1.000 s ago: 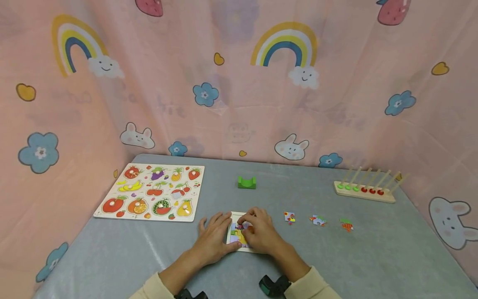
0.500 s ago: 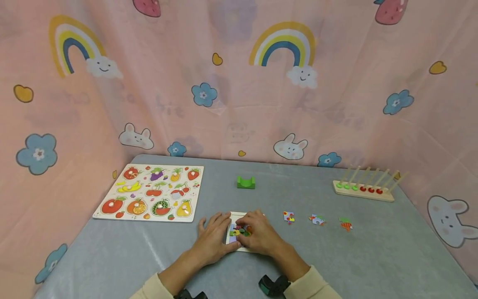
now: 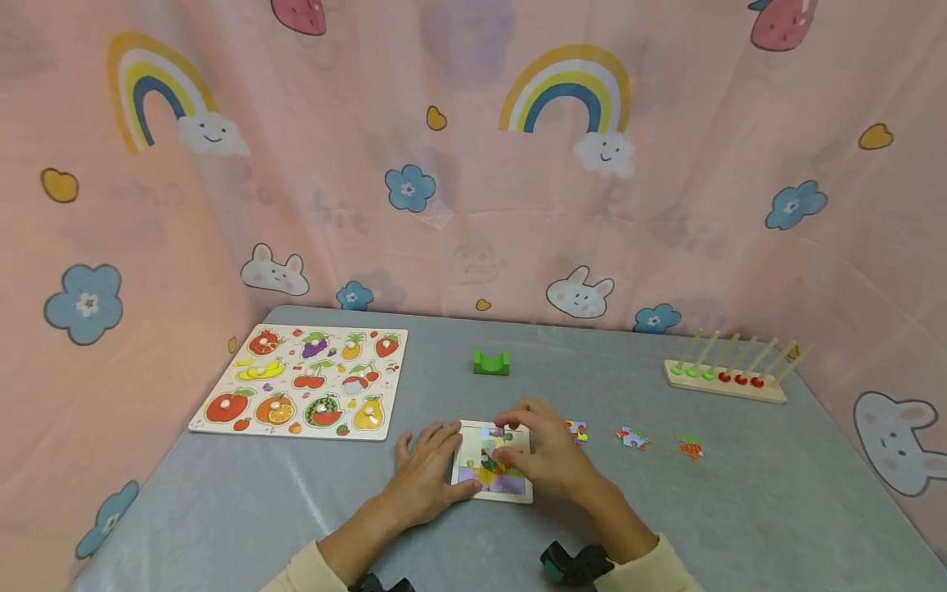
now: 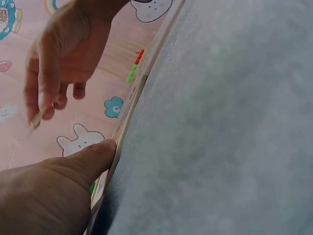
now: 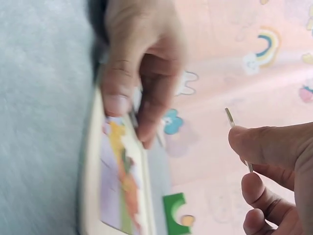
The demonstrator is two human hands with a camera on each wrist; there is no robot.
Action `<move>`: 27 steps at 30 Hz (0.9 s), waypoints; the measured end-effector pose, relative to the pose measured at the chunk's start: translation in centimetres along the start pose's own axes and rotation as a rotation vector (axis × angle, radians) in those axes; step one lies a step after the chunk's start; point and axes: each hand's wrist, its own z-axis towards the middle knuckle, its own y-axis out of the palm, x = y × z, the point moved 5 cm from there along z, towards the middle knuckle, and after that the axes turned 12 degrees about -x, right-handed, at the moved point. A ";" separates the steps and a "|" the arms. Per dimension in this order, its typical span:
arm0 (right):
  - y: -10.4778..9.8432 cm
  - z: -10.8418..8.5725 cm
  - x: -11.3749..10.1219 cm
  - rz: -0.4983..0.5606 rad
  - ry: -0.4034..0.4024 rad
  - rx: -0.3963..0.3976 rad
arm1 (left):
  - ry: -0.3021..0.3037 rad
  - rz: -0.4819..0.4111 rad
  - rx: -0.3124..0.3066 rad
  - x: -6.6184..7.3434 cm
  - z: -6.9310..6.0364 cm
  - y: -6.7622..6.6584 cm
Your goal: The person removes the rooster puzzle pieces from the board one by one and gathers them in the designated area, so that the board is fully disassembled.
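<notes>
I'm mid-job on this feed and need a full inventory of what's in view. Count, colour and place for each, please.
Puzzle tray: one, pale wood, on the table by the left hand
Fitted pieces: count unclear, purple, yellow and green, in the tray
Held piece: one, pale edge, pinched in the right hand
Loose pieces: three, multicoloured, right of the tray
Fruit board: one, white with coloured fruit, table's left
Notched block: one, green, beyond the tray
Peg rack: one, pale wood, table's far right
Beads: six visible, three green and three red, on the rack
Table: one, grey, underneath
Curtain: pink, printed, behind
Wrist devices: two, black, at the wrists
Sleeves: two, cream, bottom
Left hand: one, at tray's left
Right hand: one, at tray's right
</notes>
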 end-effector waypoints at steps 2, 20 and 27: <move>-0.8 -0.4 -0.4 -0.006 -0.001 0.015 | 0.001 -0.003 0.000 0.0 0.0 0.0; -5.5 -5.7 0.6 -0.104 0.029 0.127 | 0.027 -0.005 0.010 0.0 -0.1 0.1; -5.9 -7.1 2.3 -0.099 0.076 0.139 | 0.034 -0.008 0.013 0.1 0.0 0.0</move>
